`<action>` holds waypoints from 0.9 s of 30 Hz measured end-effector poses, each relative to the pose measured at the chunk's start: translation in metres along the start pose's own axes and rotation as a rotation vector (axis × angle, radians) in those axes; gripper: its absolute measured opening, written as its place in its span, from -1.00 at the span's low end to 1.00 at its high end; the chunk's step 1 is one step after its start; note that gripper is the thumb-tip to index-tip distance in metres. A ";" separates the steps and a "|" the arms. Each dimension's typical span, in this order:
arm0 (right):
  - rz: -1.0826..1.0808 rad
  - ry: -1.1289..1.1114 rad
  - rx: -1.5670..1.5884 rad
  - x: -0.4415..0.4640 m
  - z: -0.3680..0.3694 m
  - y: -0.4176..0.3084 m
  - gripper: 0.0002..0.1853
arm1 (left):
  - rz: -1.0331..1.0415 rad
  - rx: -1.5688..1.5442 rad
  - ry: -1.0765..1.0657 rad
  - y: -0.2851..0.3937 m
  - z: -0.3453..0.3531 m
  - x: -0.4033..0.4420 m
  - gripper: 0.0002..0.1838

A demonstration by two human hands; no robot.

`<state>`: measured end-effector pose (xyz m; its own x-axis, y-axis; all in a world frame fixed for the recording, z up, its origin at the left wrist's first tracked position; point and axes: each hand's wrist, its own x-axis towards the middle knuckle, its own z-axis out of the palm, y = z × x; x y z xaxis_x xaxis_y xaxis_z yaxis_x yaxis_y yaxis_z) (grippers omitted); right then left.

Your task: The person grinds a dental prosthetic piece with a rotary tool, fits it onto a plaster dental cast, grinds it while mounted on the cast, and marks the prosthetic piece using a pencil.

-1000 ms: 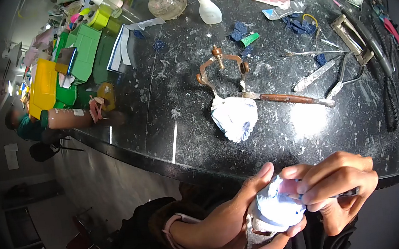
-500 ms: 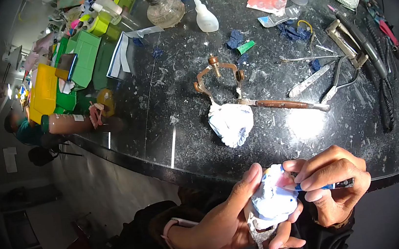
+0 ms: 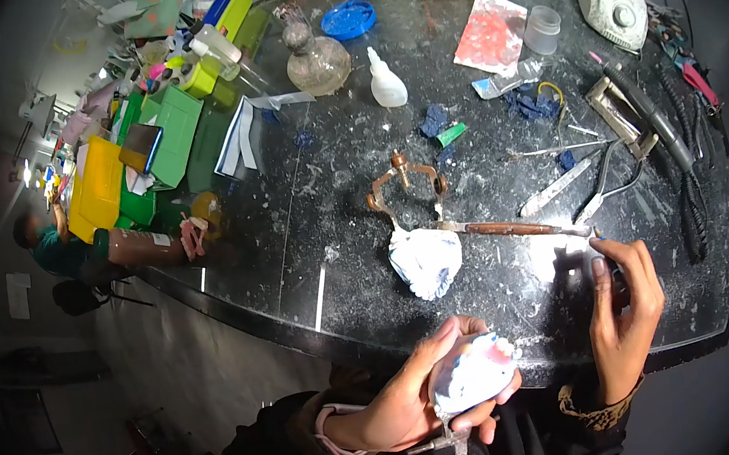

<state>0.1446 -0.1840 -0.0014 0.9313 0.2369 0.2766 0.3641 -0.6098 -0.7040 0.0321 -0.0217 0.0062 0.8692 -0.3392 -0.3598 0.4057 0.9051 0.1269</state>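
Observation:
My left hand [image 3: 410, 393] is closed around a bluish-white plaster dental cast [image 3: 470, 379] with a pink patch and several pale teeth. A metal articulator part [image 3: 447, 443] hangs below the cast. Over the bench at the right, my right hand [image 3: 626, 301] has its fingers bent around a slim blue pencil. Only the pencil's tip [image 3: 598, 234] shows past the index finger; the rest is mostly hidden. Beside that tip is the end of a brown-handled metal tool [image 3: 517, 227]. A second cast [image 3: 428, 261] lies on the bench, joined to a metal articulator frame [image 3: 402, 178].
Pliers [image 3: 603, 187], a flat spatula [image 3: 555, 188] and a metal clamp-like frame [image 3: 622, 120] lie at the right. Farther back are a white dropper bottle [image 3: 386, 81], a glass burner [image 3: 318, 64] and blue scraps [image 3: 534, 104]. A person [image 3: 52, 249] is at far left.
My right hand has moved away from the cast, up and right over the bench, with the pencil. My left hand has tilted the cast and shifted slightly left. The camera view has tipped upward.

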 end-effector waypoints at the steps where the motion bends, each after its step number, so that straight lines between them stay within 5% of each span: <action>1: 0.036 -0.004 -0.017 0.001 0.001 0.001 -0.86 | -0.001 0.031 -0.006 0.000 -0.002 0.000 -0.55; 9: 0.111 -0.198 -0.212 -0.004 -0.006 -0.004 -0.74 | 0.082 0.330 0.036 0.002 -0.007 0.000 -0.55; 13: -0.155 -0.196 0.365 -0.016 -0.009 -0.018 -0.69 | 0.237 0.587 0.145 0.000 -0.003 0.001 -0.58; 16: -0.290 -0.261 0.429 -0.025 0.002 -0.043 -0.67 | 0.366 0.746 0.201 -0.003 -0.004 0.001 -0.67; 27: -0.277 -0.248 0.461 -0.032 0.014 -0.047 -0.74 | 0.310 0.719 0.195 -0.002 -0.010 -0.010 -0.64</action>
<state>0.0982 -0.1521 0.0136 0.7536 0.5443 0.3685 0.5052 -0.1211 -0.8544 0.0195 -0.0170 0.0001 0.9339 0.0111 -0.3574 0.2948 0.5415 0.7873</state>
